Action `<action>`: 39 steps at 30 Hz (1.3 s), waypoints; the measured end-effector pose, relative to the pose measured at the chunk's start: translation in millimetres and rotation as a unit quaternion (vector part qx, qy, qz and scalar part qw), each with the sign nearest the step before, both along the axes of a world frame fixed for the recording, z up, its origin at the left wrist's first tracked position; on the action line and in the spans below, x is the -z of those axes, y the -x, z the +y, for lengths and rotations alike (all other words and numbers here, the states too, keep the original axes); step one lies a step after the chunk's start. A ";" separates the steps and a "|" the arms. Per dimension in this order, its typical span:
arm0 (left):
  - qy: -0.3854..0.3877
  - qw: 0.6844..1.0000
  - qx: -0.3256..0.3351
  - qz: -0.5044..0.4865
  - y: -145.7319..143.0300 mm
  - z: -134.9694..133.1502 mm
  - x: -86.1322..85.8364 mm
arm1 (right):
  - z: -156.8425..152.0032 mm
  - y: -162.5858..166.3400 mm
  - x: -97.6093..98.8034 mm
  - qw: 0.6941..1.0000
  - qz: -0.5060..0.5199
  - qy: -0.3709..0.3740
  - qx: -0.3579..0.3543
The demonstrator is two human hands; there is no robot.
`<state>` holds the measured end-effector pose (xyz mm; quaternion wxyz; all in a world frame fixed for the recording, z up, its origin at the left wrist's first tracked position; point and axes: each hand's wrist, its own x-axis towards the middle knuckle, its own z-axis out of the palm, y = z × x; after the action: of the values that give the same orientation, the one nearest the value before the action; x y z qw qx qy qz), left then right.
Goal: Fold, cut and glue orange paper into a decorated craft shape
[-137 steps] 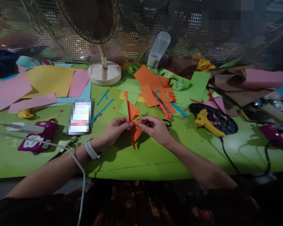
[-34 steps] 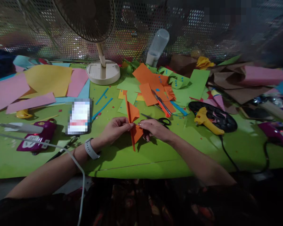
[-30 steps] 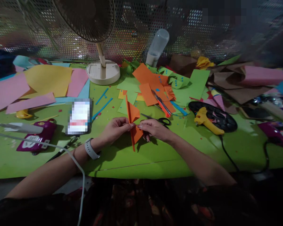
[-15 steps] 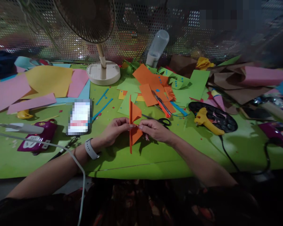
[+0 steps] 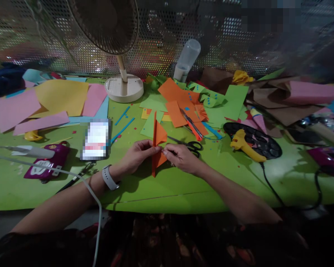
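Note:
A folded piece of orange paper [image 5: 160,132] is held upright over the green table, its long narrow edge toward my left side. My left hand [image 5: 139,154] is closed on its middle, thumb and fingers pinching the fold. From the other side, my right hand [image 5: 180,157] has its fingers curled and pinched against the paper's centre; the small spot between the fingertips is hidden. Just behind my right hand lie black-handled scissors [image 5: 194,147], partly covered. Farther back, an orange-and-black cutter [image 5: 193,128] rests on orange paper sheets [image 5: 176,112].
A yellow glue gun [image 5: 247,146] rests on a black tray [image 5: 269,142] to the right, its cord trailing down. On the left are a phone [image 5: 96,140], a purple power strip [image 5: 48,161] and a white cable crossing my left forearm. A fan [image 5: 124,89] stands behind.
My right hand's fingers have curled tighter against the paper. The orange paper stays in my left hand, slightly shifted. The whole view has moved a little.

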<state>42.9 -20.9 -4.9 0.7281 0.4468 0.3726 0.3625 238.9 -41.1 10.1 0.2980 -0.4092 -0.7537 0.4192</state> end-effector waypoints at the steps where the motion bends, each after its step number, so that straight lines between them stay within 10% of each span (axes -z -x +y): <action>1: -0.006 1.000 0.005 0.003 0.7 0.5 0.7 | 0.1 -0.2 0.1 1.000 -0.001 0.005 0.001; 17: -0.046 0.981 0.163 0.095 13.0 11.5 -10.6 | -5.4 -8.0 -13.1 0.980 -0.021 0.180 -0.081; 39: -0.071 0.982 0.122 0.124 15.0 12.9 -8.1 | -4.2 -9.5 -8.8 0.981 -0.013 0.181 -0.067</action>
<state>28.0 -8.1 3.2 0.6817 0.5809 0.3761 0.2376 248.4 -45.3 18.9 0.1808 -0.4103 -0.6950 0.5621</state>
